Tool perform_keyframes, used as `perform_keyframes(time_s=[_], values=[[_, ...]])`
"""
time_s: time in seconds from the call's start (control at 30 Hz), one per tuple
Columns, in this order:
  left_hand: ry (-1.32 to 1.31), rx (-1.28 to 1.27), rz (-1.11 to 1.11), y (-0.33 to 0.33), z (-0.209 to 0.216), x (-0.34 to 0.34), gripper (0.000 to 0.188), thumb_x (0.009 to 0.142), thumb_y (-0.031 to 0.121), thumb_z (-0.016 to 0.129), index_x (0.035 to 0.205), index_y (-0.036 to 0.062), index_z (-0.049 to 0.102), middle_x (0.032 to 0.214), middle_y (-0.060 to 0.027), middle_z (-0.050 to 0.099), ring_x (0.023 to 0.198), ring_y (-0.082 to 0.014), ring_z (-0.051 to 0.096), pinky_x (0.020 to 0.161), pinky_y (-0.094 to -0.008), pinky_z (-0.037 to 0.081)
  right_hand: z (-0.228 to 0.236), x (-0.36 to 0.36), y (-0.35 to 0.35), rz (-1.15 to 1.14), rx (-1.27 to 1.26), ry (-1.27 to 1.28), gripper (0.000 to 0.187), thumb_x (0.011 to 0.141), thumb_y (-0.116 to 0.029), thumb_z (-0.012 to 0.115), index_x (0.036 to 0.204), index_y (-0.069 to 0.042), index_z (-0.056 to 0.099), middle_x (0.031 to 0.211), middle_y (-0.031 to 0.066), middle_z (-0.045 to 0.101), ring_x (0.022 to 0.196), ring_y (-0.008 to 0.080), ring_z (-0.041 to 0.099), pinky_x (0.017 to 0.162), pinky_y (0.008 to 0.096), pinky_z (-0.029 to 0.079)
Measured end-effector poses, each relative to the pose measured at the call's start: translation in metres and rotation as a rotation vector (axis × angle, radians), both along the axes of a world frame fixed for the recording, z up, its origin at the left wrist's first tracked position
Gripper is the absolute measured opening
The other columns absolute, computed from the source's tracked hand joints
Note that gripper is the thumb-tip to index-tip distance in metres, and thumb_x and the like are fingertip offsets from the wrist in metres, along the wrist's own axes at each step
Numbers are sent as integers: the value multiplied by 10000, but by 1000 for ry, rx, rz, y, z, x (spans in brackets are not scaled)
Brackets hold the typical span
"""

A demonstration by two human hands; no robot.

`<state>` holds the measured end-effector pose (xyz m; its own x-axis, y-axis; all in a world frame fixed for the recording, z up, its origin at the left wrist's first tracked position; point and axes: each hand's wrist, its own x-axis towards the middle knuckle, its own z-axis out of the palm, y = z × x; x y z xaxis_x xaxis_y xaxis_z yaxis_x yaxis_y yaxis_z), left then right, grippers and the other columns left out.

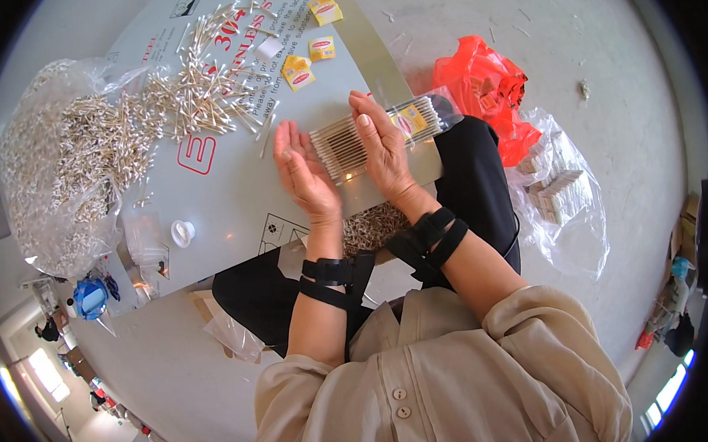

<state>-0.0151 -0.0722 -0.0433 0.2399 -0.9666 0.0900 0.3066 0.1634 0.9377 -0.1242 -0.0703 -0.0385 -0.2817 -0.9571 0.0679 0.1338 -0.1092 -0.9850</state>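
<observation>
A flat pack of cotton swabs [347, 146] lies at the table's right edge, its swabs side by side in a row. A yellow label [410, 122] shows at the pack's right part, and clear film sticks out beyond that end. My right hand [385, 151] rests over the pack with fingers stretched out, hiding its middle. Beside the pack's left end is my left hand [307, 171], palm turned up and inward, fingers extended and holding nothing. Loose cotton swabs [198, 92] are heaped to the left, spilling from a large clear bag [35, 191].
Several yellow labels [320, 48] lie at the far side of the metal-topped table [245, 192]. A white round cap [183, 233] sits near the left. On the floor at right are a red plastic bag [486, 84] and a clear bag of white packs [561, 190]. Brown-tipped sticks [373, 226] show below the table edge.
</observation>
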Motion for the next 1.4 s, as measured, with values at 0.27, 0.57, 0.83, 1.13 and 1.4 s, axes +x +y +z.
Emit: perform_keyframes(time_s=[0.27,0.57,0.83,1.13,1.4], values=[[-595,86,50,32,12,42,329,935,117,596,1236,-8,553,1282,-155,564,1233,-303,494,1035,-431,397,12,-25,25,-38,30,-59,303,1017,-158,511,1241,32,583,1182,80,623,1036,126,577,949,280,457],[-1151,-112,65,11,17,38,144,776,24,692,896,38,613,900,-95,597,900,-313,542,813,-432,445,13,-26,70,111,299,176,121,948,-68,581,1006,24,635,789,6,629,700,65,587,632,217,482],[-1295,-143,-233,-44,38,40,95,738,62,733,767,88,647,824,-35,566,886,-271,542,812,-408,436,6,-29,67,99,323,189,107,939,-64,592,986,23,633,736,9,607,677,59,581,618,215,474],[-1521,-247,-438,-55,43,32,117,710,75,749,741,103,639,824,-35,555,905,-254,540,828,-405,419,13,-29,67,96,319,180,105,926,-49,592,993,21,632,753,5,628,671,56,588,622,210,480],[-1553,-340,-539,-62,47,37,93,758,55,686,787,85,603,873,-55,559,927,-274,536,819,-401,431,16,-28,66,92,330,221,100,917,-31,584,989,20,631,744,18,631,673,66,598,625,220,487]])
